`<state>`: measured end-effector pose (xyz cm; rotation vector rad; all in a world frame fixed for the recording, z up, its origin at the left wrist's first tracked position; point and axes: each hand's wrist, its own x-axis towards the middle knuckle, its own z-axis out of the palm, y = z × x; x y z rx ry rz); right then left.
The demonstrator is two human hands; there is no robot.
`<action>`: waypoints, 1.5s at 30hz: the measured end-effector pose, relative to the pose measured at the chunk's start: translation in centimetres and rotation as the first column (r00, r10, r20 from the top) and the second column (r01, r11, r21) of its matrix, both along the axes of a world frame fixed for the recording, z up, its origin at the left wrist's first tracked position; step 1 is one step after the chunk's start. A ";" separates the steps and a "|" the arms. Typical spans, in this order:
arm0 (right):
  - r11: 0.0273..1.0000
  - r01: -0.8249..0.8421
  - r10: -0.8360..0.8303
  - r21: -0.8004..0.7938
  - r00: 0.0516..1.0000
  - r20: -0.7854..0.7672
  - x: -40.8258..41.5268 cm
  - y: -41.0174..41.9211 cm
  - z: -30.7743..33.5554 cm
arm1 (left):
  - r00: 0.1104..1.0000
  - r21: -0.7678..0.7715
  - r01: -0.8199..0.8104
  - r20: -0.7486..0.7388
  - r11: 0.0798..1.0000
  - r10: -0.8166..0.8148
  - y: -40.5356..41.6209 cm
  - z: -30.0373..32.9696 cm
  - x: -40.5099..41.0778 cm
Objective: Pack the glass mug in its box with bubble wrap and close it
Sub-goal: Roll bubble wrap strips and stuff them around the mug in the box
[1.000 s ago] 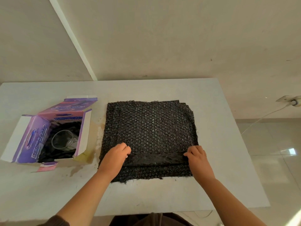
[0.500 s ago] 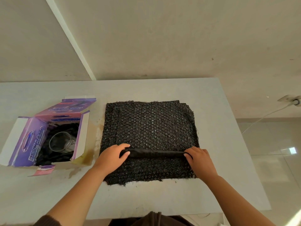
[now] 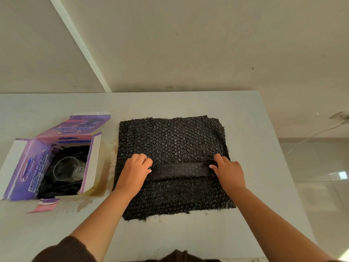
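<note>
Both hands, left hand (image 3: 134, 172) and right hand (image 3: 228, 169), fingers curled, grip a flat rolled strip of black bubble wrap (image 3: 173, 140) (knobbly square sheet) on the tabletop (image 3: 188, 103).

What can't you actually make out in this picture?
Head view only:
- Glass mug: its base and handle are hidden by the box walls and dark wrap.
- Box lettering: too blurred to read.
- Rolled strip of bubble wrap: both ends are hidden under the left hand and right hand.
- Wall socket at the right: cut off by the edge.
</note>
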<state>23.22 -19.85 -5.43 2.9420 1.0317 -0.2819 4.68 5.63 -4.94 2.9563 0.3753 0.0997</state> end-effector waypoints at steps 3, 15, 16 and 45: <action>0.997 -0.029 0.029 -0.068 1.000 -0.003 0.8 0.5 0.1 | 0.996 -0.119 0.058 -0.053 0.991 -0.065 -0.6 -0.7 -0.3; 0.933 -0.273 0.280 0.235 0.960 0.002 0.5 -1.1 -0.8 | 0.992 -0.295 -0.050 -0.128 0.954 0.013 0.5 0.2 0.0; 0.935 -0.281 0.292 0.214 0.956 -0.018 0.8 -1.3 -0.6 | 0.989 -0.304 -0.070 -0.144 0.950 0.026 0.7 0.5 0.4; 0.954 -0.279 0.281 0.110 0.960 -0.007 4.1 3.3 -0.5 | 0.995 -0.093 -0.040 -0.097 0.995 0.030 2.3 -0.6 4.6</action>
